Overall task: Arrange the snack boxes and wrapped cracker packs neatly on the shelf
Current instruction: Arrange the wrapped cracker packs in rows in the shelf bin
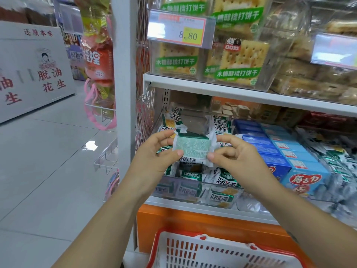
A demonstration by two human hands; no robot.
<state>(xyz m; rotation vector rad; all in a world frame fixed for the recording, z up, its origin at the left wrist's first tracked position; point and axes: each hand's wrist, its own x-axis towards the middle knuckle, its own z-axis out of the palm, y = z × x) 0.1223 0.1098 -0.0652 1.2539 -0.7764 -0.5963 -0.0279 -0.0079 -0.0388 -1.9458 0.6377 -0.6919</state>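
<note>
At centre, left hand (154, 153) and right hand (236, 157) pinch the ends of one cracker pack (193, 148). Two rows of blue boxes (257, 143) lie right; one basket (185, 238) is cut off below.

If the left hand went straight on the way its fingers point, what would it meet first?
The wrapped cracker pack, which the left hand already pinches at one end. Past it, probably the right hand on the other end, though depth is unclear.

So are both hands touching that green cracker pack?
Touching. The head view shows the left hand and right hand each pinching one end of the cracker pack.
</note>
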